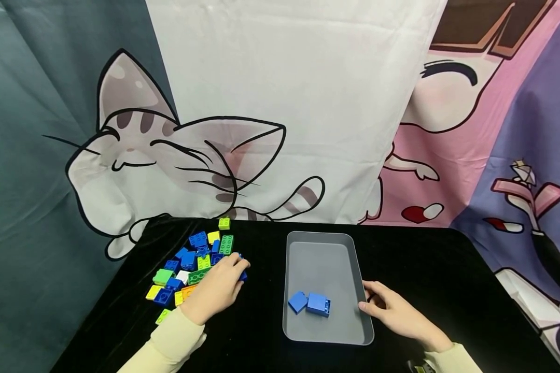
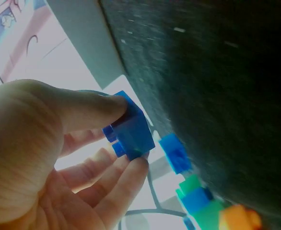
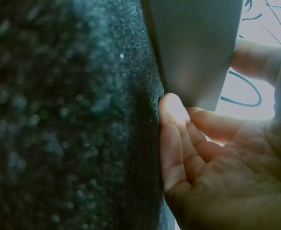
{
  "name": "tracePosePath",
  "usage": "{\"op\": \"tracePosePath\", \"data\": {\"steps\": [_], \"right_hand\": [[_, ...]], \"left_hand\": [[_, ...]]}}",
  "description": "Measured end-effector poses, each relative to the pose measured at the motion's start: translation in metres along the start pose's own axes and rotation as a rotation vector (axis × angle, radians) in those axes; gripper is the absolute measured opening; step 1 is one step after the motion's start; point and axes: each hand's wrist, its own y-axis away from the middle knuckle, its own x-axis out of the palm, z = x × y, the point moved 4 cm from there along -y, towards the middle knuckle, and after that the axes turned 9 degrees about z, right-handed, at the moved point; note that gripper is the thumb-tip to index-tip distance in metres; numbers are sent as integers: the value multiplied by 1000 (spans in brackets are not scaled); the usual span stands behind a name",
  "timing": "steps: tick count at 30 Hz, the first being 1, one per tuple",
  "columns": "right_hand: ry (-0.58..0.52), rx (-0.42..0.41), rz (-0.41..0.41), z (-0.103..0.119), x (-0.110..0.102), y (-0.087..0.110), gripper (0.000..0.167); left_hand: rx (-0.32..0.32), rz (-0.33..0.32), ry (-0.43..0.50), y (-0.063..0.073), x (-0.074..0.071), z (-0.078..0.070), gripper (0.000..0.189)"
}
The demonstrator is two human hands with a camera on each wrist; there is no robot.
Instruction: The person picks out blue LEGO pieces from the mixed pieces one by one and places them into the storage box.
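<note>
My left hand [image 1: 216, 287] pinches a blue toy brick [image 2: 134, 129] between thumb and fingertips, studs turned toward the palm. In the head view most of that brick is hidden behind the fingers, which are over the right side of a heap of toy bricks [image 1: 189, 260]. The grey tray [image 1: 322, 267] lies to the right of the heap. Inside its lower left part sit a small blue brick [image 1: 298, 302] and a larger blue brick [image 1: 317, 304]. At the tray's right wall, my right hand [image 1: 396, 313] holds the edge, thumb at the rim and other fingers bent outside.
The heap mixes blue, green, yellow, orange and white pieces on a black cloth-covered table [image 1: 256, 331]. A lime brick [image 1: 224, 224] lies at its far end. Behind the table hangs a printed curtain [image 1: 280, 67] with a cartoon cat.
</note>
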Motion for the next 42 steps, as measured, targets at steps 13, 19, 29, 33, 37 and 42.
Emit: {"op": "tracePosePath", "data": {"steps": [13,19,29,33,37,42], "right_hand": [[-1,8,0,-1,1,0,57],[-3,5,-1,-2,1,0,57],[-2,6,2,-3,0,-1,57],[1,5,-2,-3,-1,-1,55],[-1,9,-2,-3,-1,-1,56],[-1,7,-1,-4,0,-1,55]], "left_hand": [[59,-20,12,-28,-14,-36,31],[79,11,-12,-39,-15,-56,31],[151,48,-5,-47,-18,-87,28],[170,57,-1,-51,-19,-98,26],[188,65,0,-53,-17,-107,26],[213,69,10,-53,-12,-116,36]]}}
